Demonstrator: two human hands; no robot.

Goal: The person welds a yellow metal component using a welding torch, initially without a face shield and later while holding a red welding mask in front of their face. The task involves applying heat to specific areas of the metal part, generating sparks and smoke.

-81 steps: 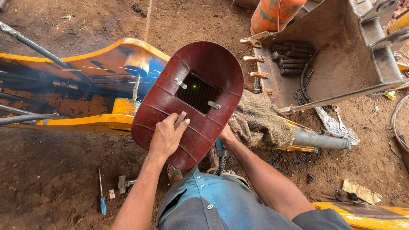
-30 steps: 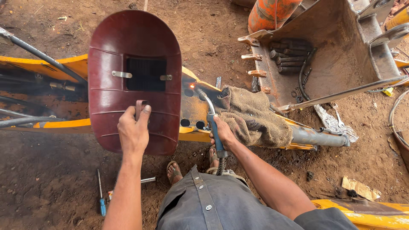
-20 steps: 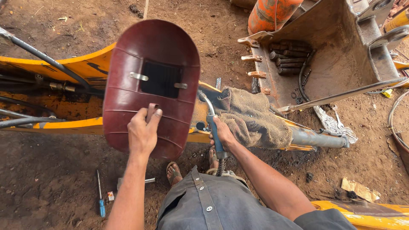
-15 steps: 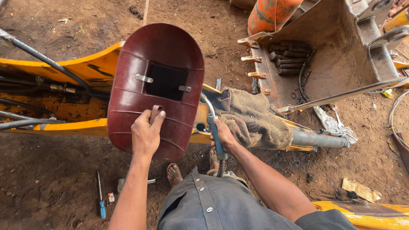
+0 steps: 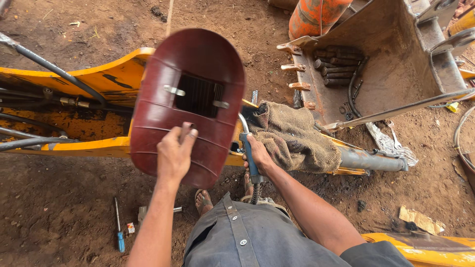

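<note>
Left hand (image 5: 175,153) is closed around the handle on the back of a dark red, rounded plastic welding shield (image 5: 190,104) with a small rectangular dark window, holding it up tilted toward 1 o'clock. Right hand (image 5: 256,154) is wrapped tight around the blue-handled welding torch (image 5: 249,158), cable hanging down by the knee, tip hidden behind the shield's edge.

If you ask me, the trick here is getting the window squarely between the eyes and the torch tip before striking anything, and bracing the right wrist so the tip doesn't wander.

Down at 7 o'clock on the dirt ground (image 5: 59,217) there's a blue-handled screwdriver (image 5: 118,232). Just past the hands sits the yellow steel excavator arm (image 5: 74,79) with black hoses, a brown burlap rag (image 5: 292,138) draped over it at 3 o'clock. Further out at 1 o'clock, the rusty toothed excavator bucket (image 5: 386,64) with some steel pins inside.
</note>
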